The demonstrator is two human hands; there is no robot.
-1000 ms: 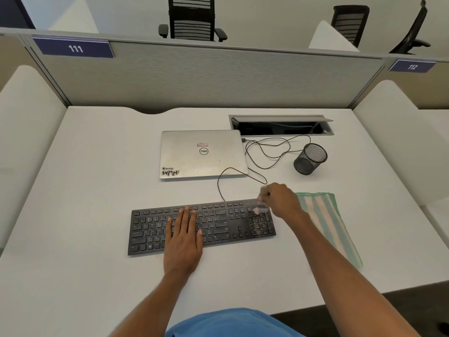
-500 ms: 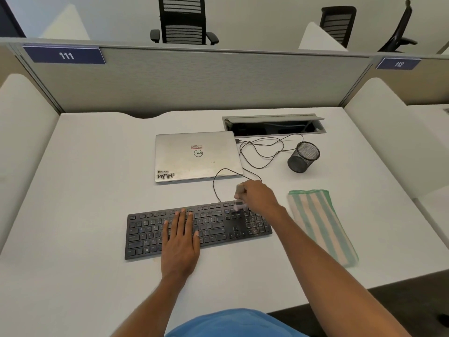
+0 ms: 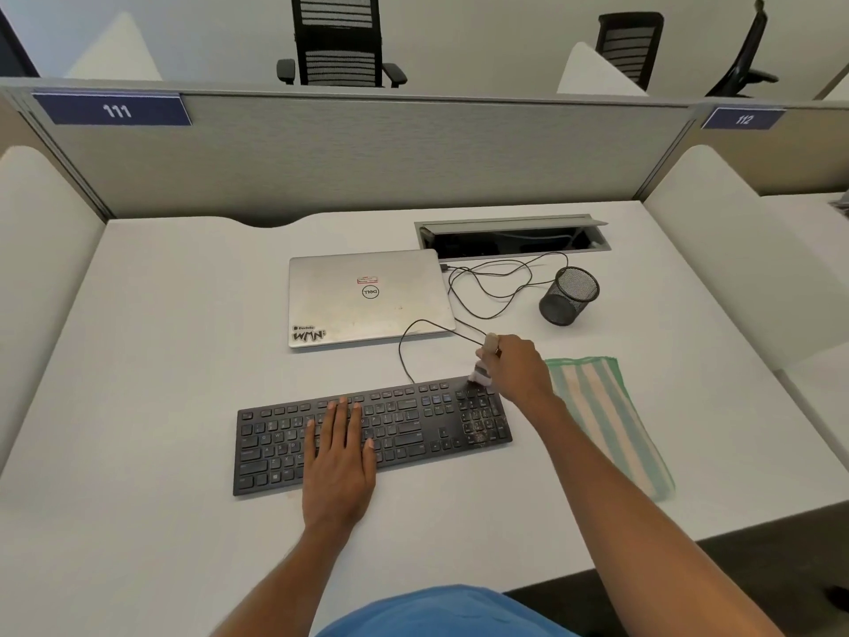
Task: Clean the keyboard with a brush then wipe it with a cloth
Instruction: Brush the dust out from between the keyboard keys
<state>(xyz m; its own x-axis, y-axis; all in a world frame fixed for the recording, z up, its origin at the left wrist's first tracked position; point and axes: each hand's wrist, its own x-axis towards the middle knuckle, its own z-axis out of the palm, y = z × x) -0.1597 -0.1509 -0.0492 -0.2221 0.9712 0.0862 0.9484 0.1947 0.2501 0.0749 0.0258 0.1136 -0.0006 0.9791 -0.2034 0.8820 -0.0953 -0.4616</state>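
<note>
Presently, head view: the left hand (image 3: 340, 457) lies flat, fingers straight, on the middle keys of the black keyboard (image 3: 416, 429), which sits on the table (image 3: 161, 360). The right hand (image 3: 519, 374) grips a small brush (image 3: 481, 373), bristles down at the keyboard's far right corner. The striped cloth (image 3: 606, 420) lies just right of that hand. A closed laptop (image 3: 367, 296) and mesh cup (image 3: 569, 296) stand beyond it.

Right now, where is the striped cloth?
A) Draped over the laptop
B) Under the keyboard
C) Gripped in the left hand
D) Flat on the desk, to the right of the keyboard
D: the striped cloth lies flat on the desk to the right of the keyboard, while the right hand holds the brush and the left hand rests flat on the keys.
</note>
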